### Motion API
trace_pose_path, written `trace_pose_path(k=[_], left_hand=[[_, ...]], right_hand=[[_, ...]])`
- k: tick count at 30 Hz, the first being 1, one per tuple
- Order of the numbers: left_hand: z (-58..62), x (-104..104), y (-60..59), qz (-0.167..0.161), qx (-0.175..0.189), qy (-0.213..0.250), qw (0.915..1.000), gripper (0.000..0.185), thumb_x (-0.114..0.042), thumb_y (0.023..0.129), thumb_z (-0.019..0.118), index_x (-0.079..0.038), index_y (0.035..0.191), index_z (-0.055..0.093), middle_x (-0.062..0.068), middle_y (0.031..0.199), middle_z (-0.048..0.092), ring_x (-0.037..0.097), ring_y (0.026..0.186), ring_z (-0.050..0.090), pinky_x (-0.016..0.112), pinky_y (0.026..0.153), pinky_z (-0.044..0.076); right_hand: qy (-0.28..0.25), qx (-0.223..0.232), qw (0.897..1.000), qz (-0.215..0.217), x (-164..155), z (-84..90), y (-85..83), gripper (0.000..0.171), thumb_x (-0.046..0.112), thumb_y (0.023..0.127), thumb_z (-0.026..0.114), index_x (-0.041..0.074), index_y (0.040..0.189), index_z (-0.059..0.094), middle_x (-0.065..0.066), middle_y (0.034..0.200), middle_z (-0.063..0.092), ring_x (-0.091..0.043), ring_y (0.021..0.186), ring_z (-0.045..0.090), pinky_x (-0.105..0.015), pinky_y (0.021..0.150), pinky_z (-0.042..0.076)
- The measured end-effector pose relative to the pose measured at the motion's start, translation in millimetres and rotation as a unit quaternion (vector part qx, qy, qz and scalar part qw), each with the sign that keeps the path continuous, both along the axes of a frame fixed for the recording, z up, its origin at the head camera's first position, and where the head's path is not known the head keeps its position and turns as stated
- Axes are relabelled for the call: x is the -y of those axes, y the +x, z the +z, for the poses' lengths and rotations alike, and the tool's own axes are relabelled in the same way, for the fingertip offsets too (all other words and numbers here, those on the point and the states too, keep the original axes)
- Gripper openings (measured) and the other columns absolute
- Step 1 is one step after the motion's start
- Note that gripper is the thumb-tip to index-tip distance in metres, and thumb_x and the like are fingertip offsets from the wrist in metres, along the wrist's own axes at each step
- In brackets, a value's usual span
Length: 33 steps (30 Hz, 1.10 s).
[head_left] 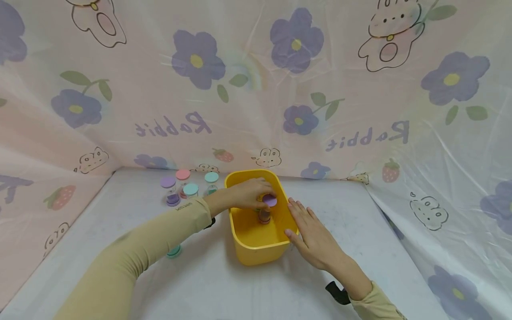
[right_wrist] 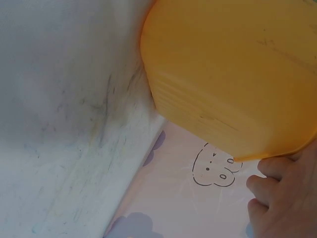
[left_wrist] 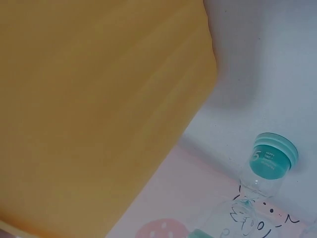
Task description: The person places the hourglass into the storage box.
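Observation:
A yellow bin [head_left: 256,255] stands on the white table. My left hand [head_left: 250,194] reaches over its left rim and pinches a small sand timer with a purple cap [head_left: 270,201] inside it. Just below the fingers shows a brownish timer end [head_left: 264,216]; the hand hides how it joins the cap. My right hand [head_left: 318,242] rests along the bin's right rim, fingers straight and thumb spread. In the right wrist view, fingertips [right_wrist: 270,183] lie at the bin's edge. The left wrist view shows the bin's outer wall [left_wrist: 99,99], not the left hand.
Left of the bin stand a purple sand timer [head_left: 172,198], a pink one [head_left: 183,174] and teal ones [head_left: 211,178], [head_left: 191,189]. Another teal timer [head_left: 174,252] is partly behind the left sleeve [head_left: 152,244]. A patterned curtain [head_left: 248,129] hangs behind the table.

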<state>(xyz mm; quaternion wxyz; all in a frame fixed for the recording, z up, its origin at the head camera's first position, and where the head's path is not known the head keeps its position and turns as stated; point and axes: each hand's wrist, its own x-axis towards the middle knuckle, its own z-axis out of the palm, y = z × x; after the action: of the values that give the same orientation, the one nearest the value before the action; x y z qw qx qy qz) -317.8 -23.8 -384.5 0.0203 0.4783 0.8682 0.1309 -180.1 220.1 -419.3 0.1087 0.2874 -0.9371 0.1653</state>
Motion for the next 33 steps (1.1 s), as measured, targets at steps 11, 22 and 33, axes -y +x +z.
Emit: trace_pose_path(k=[11,22,33], left_hand=[[1.2,3,-0.6,0.007,-0.006,-0.008,0.9999,0.046,-0.029,0.093,0.081,-0.012,0.134,0.069,0.000,0.133,0.069,0.019,0.126,0.057,0.035,0.114,0.043],[4.9,5,4.6,0.025,-0.002,-0.029,0.9993,0.047,-0.031,0.095,0.079,-0.013,0.137,0.068,0.002,0.138,0.066,0.021,0.130,0.056,0.039,0.118,0.040],[30.8,28,10.0,0.037,-0.027,0.031,0.9985,0.040,-0.022,0.099,0.074,-0.006,0.135,0.067,0.009,0.137,0.064,0.027,0.128,0.060,0.039,0.113,0.047]], right_hand=[[0.000,0.004,1.000,-0.003,0,1.1,0.4,0.069,0.041,0.111,0.047,0.002,0.164,0.025,-0.007,0.172,0.020,-0.029,0.158,0.021,-0.053,0.127,0.016],[-0.002,0.006,1.000,-0.003,1,1.0,1.2,0.069,0.042,0.111,0.046,0.002,0.164,0.026,-0.007,0.172,0.020,-0.028,0.158,0.020,-0.045,0.129,0.010],[-0.008,-0.010,1.000,0.000,-1,-3.4,0.3,0.068,0.040,0.111,0.047,0.001,0.163,0.027,-0.010,0.171,0.024,-0.031,0.157,0.023,-0.041,0.130,0.008]])
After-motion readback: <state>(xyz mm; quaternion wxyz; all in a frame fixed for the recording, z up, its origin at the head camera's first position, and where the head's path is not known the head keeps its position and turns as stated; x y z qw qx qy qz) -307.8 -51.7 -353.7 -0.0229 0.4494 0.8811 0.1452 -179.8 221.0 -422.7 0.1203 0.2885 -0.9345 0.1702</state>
